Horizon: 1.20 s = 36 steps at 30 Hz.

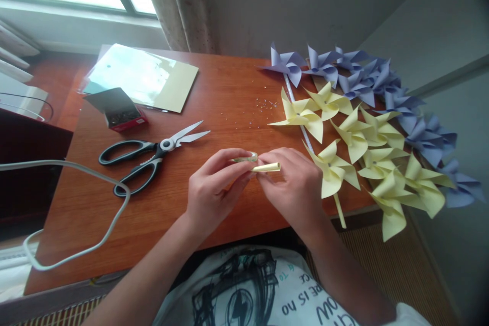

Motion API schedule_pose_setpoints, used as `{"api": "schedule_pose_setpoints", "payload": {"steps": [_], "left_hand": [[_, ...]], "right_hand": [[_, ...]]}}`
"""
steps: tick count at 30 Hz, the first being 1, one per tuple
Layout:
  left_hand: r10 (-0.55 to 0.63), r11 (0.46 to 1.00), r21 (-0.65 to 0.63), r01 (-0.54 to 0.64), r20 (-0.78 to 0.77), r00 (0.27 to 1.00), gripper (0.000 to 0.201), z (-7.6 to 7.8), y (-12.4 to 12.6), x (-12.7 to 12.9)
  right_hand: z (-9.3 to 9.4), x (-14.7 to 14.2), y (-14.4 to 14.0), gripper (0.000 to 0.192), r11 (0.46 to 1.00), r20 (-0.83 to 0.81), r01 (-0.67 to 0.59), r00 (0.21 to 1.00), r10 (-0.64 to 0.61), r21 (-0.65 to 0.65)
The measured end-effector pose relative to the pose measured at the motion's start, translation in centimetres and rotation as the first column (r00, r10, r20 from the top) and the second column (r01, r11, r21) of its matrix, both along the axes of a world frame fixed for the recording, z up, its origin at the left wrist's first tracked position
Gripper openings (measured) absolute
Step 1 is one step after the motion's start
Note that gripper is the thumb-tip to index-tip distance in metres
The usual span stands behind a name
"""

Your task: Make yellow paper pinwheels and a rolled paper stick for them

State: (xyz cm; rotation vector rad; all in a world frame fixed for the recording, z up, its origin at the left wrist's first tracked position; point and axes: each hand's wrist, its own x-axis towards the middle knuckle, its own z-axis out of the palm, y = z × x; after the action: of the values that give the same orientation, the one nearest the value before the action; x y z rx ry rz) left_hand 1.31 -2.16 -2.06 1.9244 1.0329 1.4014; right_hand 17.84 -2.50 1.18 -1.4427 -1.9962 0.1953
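Note:
Over the table's front middle, both my hands meet around a thin rolled yellow paper tube (267,167). My left hand (216,178) is closed, with the tube pinched at its fingertips. By those fingertips is a small clear, rounded thing (252,156) that looks like a little roll of tape; the fingers partly hide it. My right hand (294,178) is closed too, its thumb below the tube and its bent fingers above. The tube's open end points right, in front of that hand. Just beyond my right hand lies a yellow paper pinwheel (331,168) on a yellow stick (339,211).
Scissors (166,145) lie partly spread left of my hands, near a white cable (124,204). Behind them stand an open red box (126,119) and sheets in clear plastic (141,79). Several yellow and purple pinwheels (382,74) crowd the right side. Paper bits (267,106) are scattered mid-table.

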Motion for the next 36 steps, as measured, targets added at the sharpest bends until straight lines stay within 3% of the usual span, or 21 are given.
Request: {"api": "schedule_pose_setpoints", "payload": {"steps": [5, 10, 13, 15, 25, 32, 36], "left_hand": [[-0.041, 0.991, -0.120, 0.054, 0.109, 0.993, 0.022, 0.2, 0.1, -0.2], [-0.017, 0.925, -0.351, 0.144, 0.342, 0.940, 0.016, 0.2, 0.2, -0.2], [0.031, 0.899, -0.410, 0.154, 0.410, 0.912, 0.012, 0.2, 0.3, -0.2], [0.049, 0.900, -0.414, 0.139, 0.412, 0.910, 0.012, 0.2, 0.3, -0.1], [0.022, 0.952, -0.304, 0.047, 0.220, 0.975, 0.013, 0.2, 0.2, -0.1], [-0.020, 0.968, -0.247, 0.049, 0.119, 0.993, 0.010, 0.0, 0.1, -0.2], [0.003, 0.992, -0.125, -0.003, 0.005, 1.000, 0.010, 0.0, 0.2, -0.5]], "right_hand": [[0.0, 0.5, 0.5, 0.011, 0.993, -0.293, -0.026, 0.956, -0.008, -0.112], [-1.3, 0.5, 0.5, 0.008, 0.936, -0.628, -0.091, 0.763, -0.154, -0.339], [-2.1, 0.2, 0.2, 0.007, 0.893, -0.716, -0.148, 0.658, -0.232, -0.425], [-2.3, -0.1, 0.0, 0.009, 0.893, -0.732, -0.147, 0.636, -0.243, -0.424], [-2.5, -1.4, -0.4, 0.007, 0.987, -0.559, 0.078, 0.816, -0.145, -0.142], [-2.5, -0.4, 0.2, 0.009, 0.989, -0.512, 0.060, 0.850, -0.123, -0.138], [-1.8, 1.4, 1.0, 0.009, 0.993, -0.463, 0.022, 0.883, -0.075, -0.119]]}}
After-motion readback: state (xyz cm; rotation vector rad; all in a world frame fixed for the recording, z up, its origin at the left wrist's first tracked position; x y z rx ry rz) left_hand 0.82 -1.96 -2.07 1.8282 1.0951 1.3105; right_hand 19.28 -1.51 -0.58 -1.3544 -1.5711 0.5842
